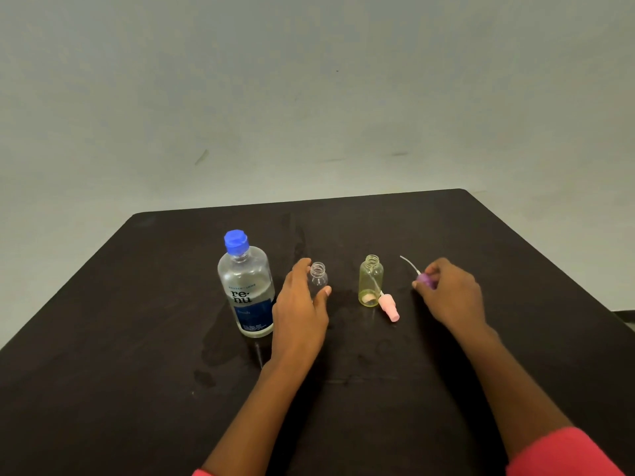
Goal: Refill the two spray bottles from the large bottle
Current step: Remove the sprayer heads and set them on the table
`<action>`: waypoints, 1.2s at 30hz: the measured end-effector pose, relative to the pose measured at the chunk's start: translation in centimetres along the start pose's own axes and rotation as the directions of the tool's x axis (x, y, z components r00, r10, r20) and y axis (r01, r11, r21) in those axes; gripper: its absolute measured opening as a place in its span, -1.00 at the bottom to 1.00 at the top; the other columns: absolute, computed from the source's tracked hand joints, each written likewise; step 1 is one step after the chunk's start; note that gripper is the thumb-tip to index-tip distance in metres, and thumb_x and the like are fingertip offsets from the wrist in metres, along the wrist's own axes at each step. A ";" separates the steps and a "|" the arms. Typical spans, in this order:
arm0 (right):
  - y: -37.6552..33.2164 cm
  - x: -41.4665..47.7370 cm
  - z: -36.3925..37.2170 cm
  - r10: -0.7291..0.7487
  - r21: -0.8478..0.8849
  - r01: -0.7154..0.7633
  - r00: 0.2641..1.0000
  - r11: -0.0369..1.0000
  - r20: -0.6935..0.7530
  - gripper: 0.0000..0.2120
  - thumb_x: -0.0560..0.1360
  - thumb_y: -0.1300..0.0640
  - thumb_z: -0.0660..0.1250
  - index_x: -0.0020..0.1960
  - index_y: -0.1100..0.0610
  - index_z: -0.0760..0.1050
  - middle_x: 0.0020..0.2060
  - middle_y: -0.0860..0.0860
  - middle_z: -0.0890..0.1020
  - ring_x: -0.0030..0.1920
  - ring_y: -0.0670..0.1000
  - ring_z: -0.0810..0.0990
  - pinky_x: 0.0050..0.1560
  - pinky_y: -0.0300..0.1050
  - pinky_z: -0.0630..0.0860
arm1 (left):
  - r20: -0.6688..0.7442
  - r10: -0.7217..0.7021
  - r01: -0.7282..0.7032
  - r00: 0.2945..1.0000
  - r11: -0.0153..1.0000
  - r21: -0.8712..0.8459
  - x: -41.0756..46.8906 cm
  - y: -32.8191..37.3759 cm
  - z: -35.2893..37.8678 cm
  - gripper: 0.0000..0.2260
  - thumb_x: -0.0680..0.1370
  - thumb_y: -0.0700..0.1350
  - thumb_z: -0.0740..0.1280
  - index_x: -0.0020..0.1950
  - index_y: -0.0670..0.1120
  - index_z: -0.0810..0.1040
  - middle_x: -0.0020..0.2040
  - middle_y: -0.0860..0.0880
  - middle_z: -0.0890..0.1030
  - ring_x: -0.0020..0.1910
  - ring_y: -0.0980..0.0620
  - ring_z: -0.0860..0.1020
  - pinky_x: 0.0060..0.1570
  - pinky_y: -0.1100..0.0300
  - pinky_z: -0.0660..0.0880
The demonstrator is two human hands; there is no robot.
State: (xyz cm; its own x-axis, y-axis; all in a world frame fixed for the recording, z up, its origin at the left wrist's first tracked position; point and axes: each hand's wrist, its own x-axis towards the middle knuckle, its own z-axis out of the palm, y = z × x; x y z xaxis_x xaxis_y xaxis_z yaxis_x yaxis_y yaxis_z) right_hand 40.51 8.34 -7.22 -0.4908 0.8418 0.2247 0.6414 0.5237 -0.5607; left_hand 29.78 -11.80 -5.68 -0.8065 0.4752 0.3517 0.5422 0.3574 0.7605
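Observation:
The large clear bottle (247,286) with a blue cap and a dark blue label stands upright at the left of the black table (137,338). My left hand (300,310) is wrapped around a small clear spray bottle (319,276) whose neck is uncapped. To its right stands a small yellow bottle (370,281), also uncapped, with its pink spray head (389,306) lying on the table against its base. My right hand (448,293) grips a purple spray head (426,280), its thin dip tube pointing up and left.
A pale wall rises behind the table's far edge (309,201). Wet smears (220,352) mark the tabletop in front of the large bottle. The table's right edge runs close to my right forearm.

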 end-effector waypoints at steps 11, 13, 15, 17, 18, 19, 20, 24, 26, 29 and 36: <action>-1.2 -1.4 -0.3 -0.077 -0.054 0.070 0.988 0.996 -0.131 -0.61 0.45 -0.05 0.37 0.22 0.03 0.42 0.14 0.02 0.51 0.18 0.06 0.41 0.14 0.03 0.26 | -0.001 -0.077 0.077 0.997 0.997 -0.005 0.1 -0.1 0.2 -0.44 0.56 -0.12 0.30 0.48 -0.02 0.11 0.34 -0.07 0.44 0.29 -0.03 0.44 0.25 0.09 0.38; -1.9 -2.6 -0.6 -0.156 -0.013 0.156 0.979 0.988 -0.134 -0.64 0.43 -0.07 0.39 0.18 -0.02 0.44 0.10 -0.06 0.51 0.16 0.00 0.40 0.12 -0.02 0.17 | -0.007 -0.067 0.067 0.998 0.998 -0.019 0.1 0.0 0.1 -0.40 0.54 -0.10 0.33 0.49 -0.02 0.09 0.37 -0.06 0.41 0.32 -0.01 0.41 0.25 0.14 0.33; -2.3 -3.8 -0.2 -0.239 0.014 0.242 0.966 0.970 -0.095 -0.63 0.40 -0.11 0.40 0.16 -0.06 0.45 0.08 -0.11 0.50 0.14 -0.05 0.40 0.07 -0.08 0.11 | -0.019 -0.058 0.057 0.998 0.998 -0.038 0.2 0.2 0.1 -0.36 0.53 -0.11 0.35 0.50 -0.02 0.08 0.42 -0.04 0.36 0.37 0.01 0.36 0.28 0.17 0.29; -2.7 -4.6 0.3 -0.301 -0.027 0.301 0.952 0.953 -0.045 -0.60 0.39 -0.17 0.38 0.17 -0.08 0.44 0.09 -0.14 0.50 0.15 -0.06 0.40 0.04 -0.11 0.08 | -0.043 -0.050 0.048 0.998 0.998 -0.050 0.3 0.4 0.1 -0.34 0.52 -0.12 0.36 0.50 -0.02 0.07 0.45 -0.03 0.29 0.40 0.04 0.30 0.30 0.20 0.25; -2.9 -4.8 0.6 -0.315 -0.063 0.313 0.949 0.948 -0.012 -0.57 0.39 -0.21 0.36 0.19 -0.08 0.42 0.09 -0.14 0.50 0.16 -0.06 0.39 0.04 -0.10 0.07 | -0.056 -0.043 0.040 0.997 0.998 -0.056 0.3 0.5 0.0 -0.33 0.51 -0.13 0.36 0.50 -0.02 0.06 0.47 -0.02 0.27 0.41 0.05 0.28 0.29 0.23 0.23; -3.0 -4.8 0.8 -0.317 -0.107 0.318 0.948 0.942 0.027 -0.54 0.39 -0.25 0.33 0.21 -0.08 0.40 0.08 -0.15 0.49 0.17 -0.06 0.37 0.05 -0.08 0.08 | -0.070 -0.036 0.032 0.997 0.998 -0.060 0.3 0.6 0.0 -0.32 0.51 -0.14 0.37 0.51 -0.02 0.05 0.48 -0.02 0.24 0.42 0.06 0.26 0.29 0.25 0.22; -3.1 -4.8 1.1 -0.314 -0.155 0.320 0.947 0.934 0.062 -0.51 0.38 -0.27 0.32 0.22 -0.08 0.37 0.07 -0.16 0.49 0.18 -0.05 0.36 0.04 -0.07 0.10 | -0.081 -0.030 0.024 0.996 0.998 -0.064 0.4 0.8 0.0 -0.31 0.50 -0.14 0.37 0.51 -0.02 0.05 0.48 -0.02 0.22 0.43 0.07 0.25 0.29 0.26 0.21; -3.0 -4.5 2.0 -0.309 -0.218 0.318 0.948 0.923 0.078 -0.58 0.42 -0.14 0.28 0.22 -0.03 0.35 -0.07 -0.15 0.56 0.18 -0.03 0.35 -0.05 -0.07 0.12 | -0.114 -0.003 -0.007 0.994 0.996 -0.084 0.5 1.2 -0.2 -0.30 0.50 -0.16 0.37 0.51 -0.03 0.04 0.49 -0.01 0.19 0.44 0.08 0.20 0.30 0.31 0.16; -2.8 -4.3 2.1 -0.298 -0.146 0.303 0.953 0.942 0.053 -0.63 0.43 -0.03 0.28 0.21 0.01 0.37 -0.12 -0.11 0.57 0.14 -0.03 0.38 -0.06 -0.07 0.12 | -0.124 0.007 -0.017 0.992 0.996 -0.085 0.4 1.3 -0.3 -0.31 0.50 -0.16 0.37 0.51 -0.03 0.05 0.49 0.00 0.19 0.45 0.09 0.18 0.30 0.33 0.13; -2.5 -3.7 1.4 -0.256 -0.042 0.255 0.967 0.966 -0.004 -0.64 0.42 0.04 0.29 0.20 0.03 0.37 -0.12 -0.08 0.58 0.03 -0.01 0.49 -0.01 -0.06 0.16 | -0.133 0.023 -0.035 0.991 0.995 -0.093 0.3 1.6 -0.4 -0.31 0.50 -0.16 0.37 0.51 -0.02 0.05 0.49 0.02 0.19 0.45 0.12 0.16 0.30 0.34 0.11; -0.6 0.2 -1.3 -0.029 0.096 0.043 0.989 0.994 -0.145 -0.62 0.44 0.12 0.36 0.22 0.12 0.37 0.03 0.11 0.59 0.09 0.17 0.51 0.13 0.05 0.32 | -0.150 0.108 -0.119 0.983 0.991 -0.061 0.3 2.5 -0.8 -0.31 0.49 -0.15 0.37 0.51 -0.02 0.06 0.50 0.00 0.17 0.47 0.06 0.15 0.39 0.21 0.17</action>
State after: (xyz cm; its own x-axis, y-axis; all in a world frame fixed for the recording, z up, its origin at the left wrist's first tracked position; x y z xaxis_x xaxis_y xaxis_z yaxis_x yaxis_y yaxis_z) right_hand 40.83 8.32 -5.77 -0.4182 0.8364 0.3543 0.5602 0.5445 -0.6242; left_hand 30.69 -11.38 -3.22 -0.7691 0.3851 0.5101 0.6187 0.2485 0.7453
